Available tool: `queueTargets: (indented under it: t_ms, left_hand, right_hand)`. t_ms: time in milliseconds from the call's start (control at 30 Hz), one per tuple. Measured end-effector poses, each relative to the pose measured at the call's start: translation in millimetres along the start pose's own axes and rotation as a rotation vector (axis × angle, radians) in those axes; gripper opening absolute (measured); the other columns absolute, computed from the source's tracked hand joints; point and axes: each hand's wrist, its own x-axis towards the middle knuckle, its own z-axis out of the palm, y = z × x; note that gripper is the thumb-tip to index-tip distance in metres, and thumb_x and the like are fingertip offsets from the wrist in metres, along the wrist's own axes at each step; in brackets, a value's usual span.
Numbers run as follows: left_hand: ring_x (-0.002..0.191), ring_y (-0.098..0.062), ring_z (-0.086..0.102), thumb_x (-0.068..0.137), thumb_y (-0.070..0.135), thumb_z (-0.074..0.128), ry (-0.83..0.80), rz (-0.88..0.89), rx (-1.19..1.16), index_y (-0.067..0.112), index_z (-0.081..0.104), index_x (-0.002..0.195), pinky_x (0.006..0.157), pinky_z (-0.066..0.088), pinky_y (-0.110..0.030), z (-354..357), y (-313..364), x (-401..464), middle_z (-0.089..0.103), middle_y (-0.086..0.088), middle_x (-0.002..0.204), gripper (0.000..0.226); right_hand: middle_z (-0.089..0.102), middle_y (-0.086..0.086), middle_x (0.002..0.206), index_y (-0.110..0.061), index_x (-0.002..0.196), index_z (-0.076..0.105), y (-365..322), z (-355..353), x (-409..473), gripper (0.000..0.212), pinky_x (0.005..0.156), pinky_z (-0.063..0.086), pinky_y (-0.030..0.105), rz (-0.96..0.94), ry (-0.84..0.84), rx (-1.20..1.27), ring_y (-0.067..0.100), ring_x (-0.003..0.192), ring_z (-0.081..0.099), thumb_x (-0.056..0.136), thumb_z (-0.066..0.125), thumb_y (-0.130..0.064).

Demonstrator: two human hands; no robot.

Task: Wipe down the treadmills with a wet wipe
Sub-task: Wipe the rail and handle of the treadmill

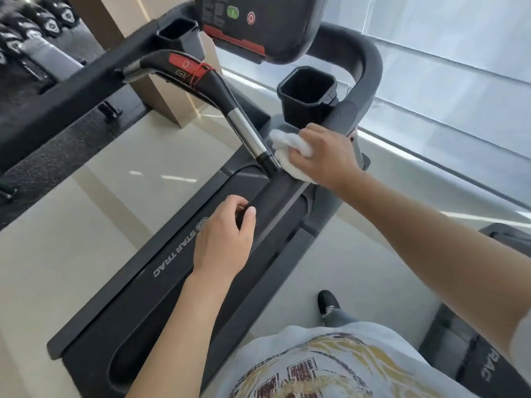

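A dark grey treadmill (pixel 178 254) fills the middle of the head view, its console (pixel 258 21) at the top. My right hand (pixel 321 155) grips a bunched white wet wipe (pixel 283 142) and presses it on the treadmill's right side rail, just below the right cup holder (pixel 307 93) and beside the base of the chrome-and-black centre handlebar (pixel 247 130). My left hand (pixel 224 239) hovers lower down over the side rail with fingers loosely curled, holding nothing.
A second cup holder (pixel 178 33) sits left of the console. A dumbbell rack (pixel 31 27) stands at the far left on black rubber flooring. Another treadmill's edge (pixel 485 360) shows at the lower right. My shoe (pixel 329 304) stands on the pale floor.
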Motion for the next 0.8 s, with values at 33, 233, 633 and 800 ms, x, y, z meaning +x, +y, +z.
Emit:
queueTargets:
  t_ms: [33, 233, 633, 800]
  left_hand:
    - [0.08, -0.011, 0.061, 0.108, 0.047, 0.039, 0.021, -0.008, 0.078, 0.029, 0.06, 0.102, 0.066, 0.048, -0.034, 3.4, 2.9, 3.3, 0.064, 0.012, 0.092, 0.028]
    - [0.061, -0.012, 0.051, 0.111, 0.037, 0.038, 0.118, -0.076, 0.163, 0.023, 0.046, 0.068, 0.053, 0.035, -0.034, 7.8, 8.1, 5.8, 0.054, 0.007, 0.064, 0.046]
    - [0.05, -0.022, 0.048, 0.102, 0.023, 0.054, 0.242, -0.112, 0.152, 0.017, 0.059, 0.069, 0.046, 0.038, -0.037, 12.6, 3.1, 0.3, 0.052, 0.002, 0.054, 0.034]
    - [0.052, -0.024, 0.052, 0.104, 0.029, 0.051, 0.249, -0.13, 0.174, 0.017, 0.061, 0.07, 0.049, 0.048, -0.044, 14.7, 8.7, 1.9, 0.054, 0.001, 0.055, 0.038]
  right_hand:
    - [0.046, -0.008, 0.074, -0.022, 0.071, 0.048, 13.9, -5.9, 14.6, 0.035, 0.06, 0.033, 0.031, 0.047, -0.016, -0.026, 0.02, 0.067, 0.055, 0.092, 0.053, -0.05]
    - [0.044, -0.009, 0.072, -0.025, 0.069, 0.045, -12.6, -2.9, 19.3, 0.031, 0.061, 0.031, 0.03, -0.018, -0.135, -0.019, 0.022, 0.069, 0.056, 0.087, 0.061, -0.045]
    - [0.051, -0.006, 0.067, -0.015, 0.071, 0.059, -36.3, 27.0, -5.3, 0.033, 0.048, 0.033, 0.029, -0.503, -0.189, 0.252, 0.019, 0.057, 0.05, 0.088, 0.056, -0.043]
    - [0.05, -0.007, 0.072, -0.019, 0.072, 0.05, 75.6, -15.5, 58.7, 0.026, 0.058, 0.043, 0.036, -0.232, -0.071, 0.08, 0.015, 0.064, 0.045, 0.089, 0.061, -0.036]
